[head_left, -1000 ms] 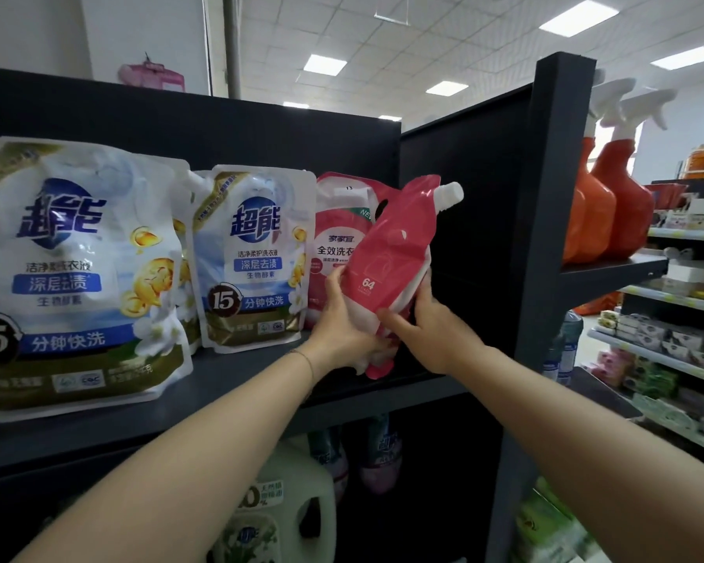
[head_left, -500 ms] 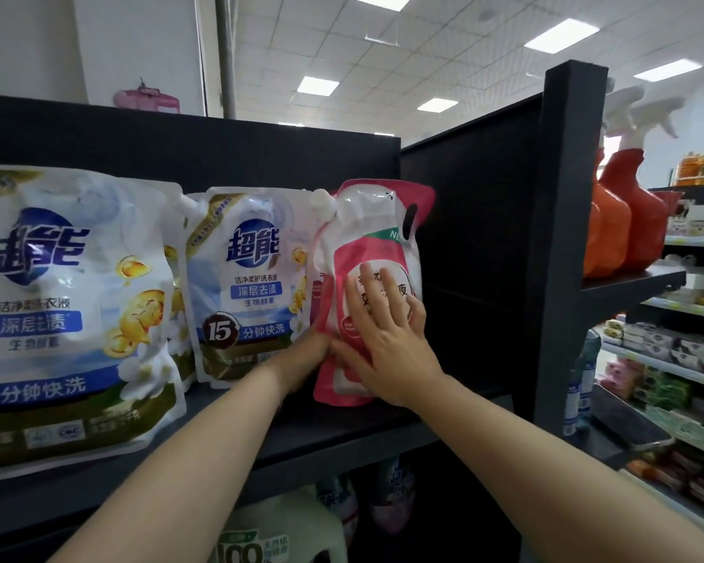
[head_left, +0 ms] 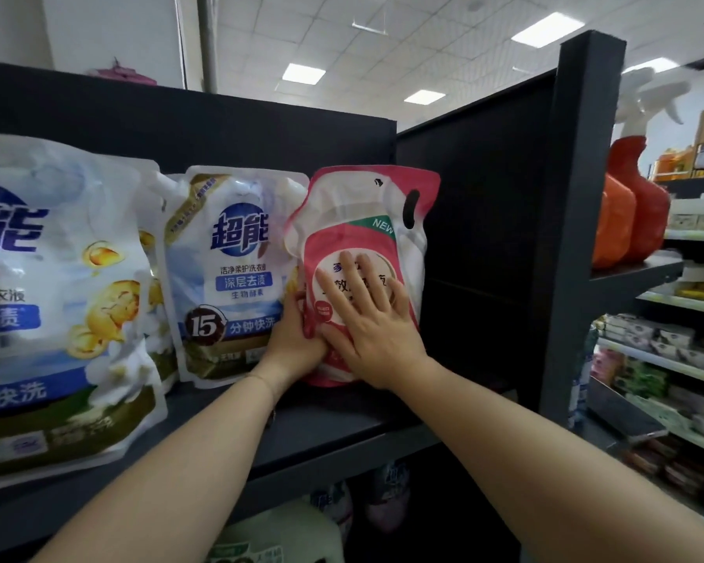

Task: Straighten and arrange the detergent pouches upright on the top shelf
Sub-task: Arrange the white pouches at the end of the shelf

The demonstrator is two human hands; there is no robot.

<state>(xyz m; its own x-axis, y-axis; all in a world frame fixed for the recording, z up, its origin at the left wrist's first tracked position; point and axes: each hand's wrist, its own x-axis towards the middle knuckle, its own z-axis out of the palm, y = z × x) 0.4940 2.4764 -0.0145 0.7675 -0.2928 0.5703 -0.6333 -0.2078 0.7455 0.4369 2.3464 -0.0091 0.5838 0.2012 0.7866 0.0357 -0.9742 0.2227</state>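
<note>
A pink and white detergent pouch (head_left: 366,221) stands upright near the right end of the top shelf (head_left: 334,424). My right hand (head_left: 368,323) lies flat on its front with the fingers spread and straight. My left hand (head_left: 293,335) holds the pouch's lower left edge, its fingers curled round the side. To the left stands a white and blue pouch (head_left: 232,270), and a larger white and blue pouch (head_left: 53,302) stands nearer to me at the far left.
A black side panel (head_left: 476,245) closes the shelf on the right, with a dark upright post (head_left: 578,221). Orange spray bottles (head_left: 630,205) stand on the neighbouring shelf. Bottles (head_left: 277,538) sit on the shelf below.
One second ago both hands held a pink pouch tilted in front of the shelf. It now stands upright against the back; my right hand flattened on its front and stays there.
</note>
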